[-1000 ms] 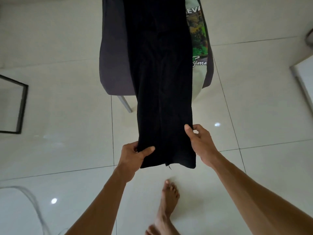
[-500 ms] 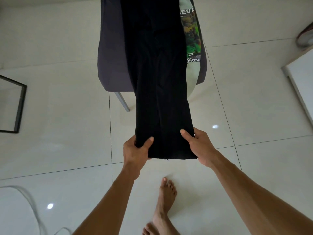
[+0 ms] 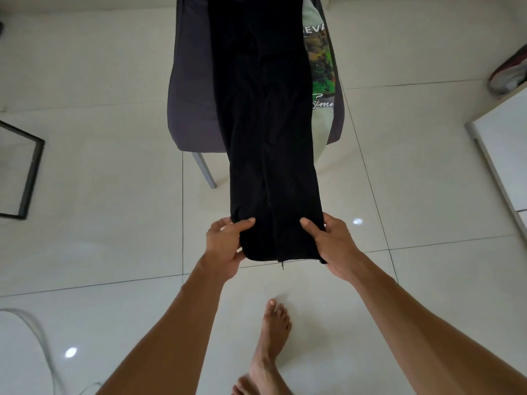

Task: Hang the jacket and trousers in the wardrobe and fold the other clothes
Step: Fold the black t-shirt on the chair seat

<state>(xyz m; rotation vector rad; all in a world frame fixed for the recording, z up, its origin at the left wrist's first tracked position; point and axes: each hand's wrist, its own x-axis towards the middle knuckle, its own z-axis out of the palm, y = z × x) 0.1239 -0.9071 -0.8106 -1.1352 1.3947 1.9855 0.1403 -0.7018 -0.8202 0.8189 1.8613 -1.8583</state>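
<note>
Here, the left hand (image 3: 224, 246) and right hand (image 3: 332, 246) each pinch a bottom corner of the black trousers (image 3: 268, 124), thumbs on top, the cloth draped lengthwise over the grey chair (image 3: 191, 89) beside a printed T-shirt (image 3: 320, 69).

A home room: glossy pale floor tiles (image 3: 114, 195), a grey chair (image 3: 191, 89) draped with clothes, bare feet.

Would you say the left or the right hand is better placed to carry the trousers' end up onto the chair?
Neither clearly: left hand and right hand each pinch a corner of the trousers, level, facing the chair.
</note>
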